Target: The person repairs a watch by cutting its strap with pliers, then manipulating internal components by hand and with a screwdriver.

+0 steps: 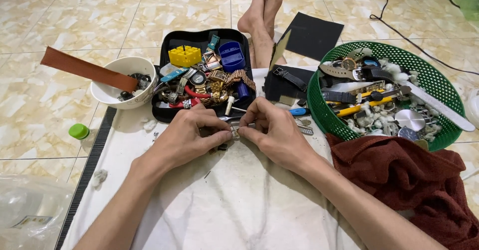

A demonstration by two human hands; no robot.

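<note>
Pinching a small metal watch part (234, 131) between left hand (192, 132) and right hand (272, 130); one slip could send it into the open black tool case (167, 45) just beyond.

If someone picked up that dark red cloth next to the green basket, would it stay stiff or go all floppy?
Probably floppy: the dark red cloth lies in soft folds and bunches, draped over the edge of the white sheet. It likely weighs little for its size and would sag from a hand. It seems unlikely to roll or slide, being crumpled against the green basket.
</note>
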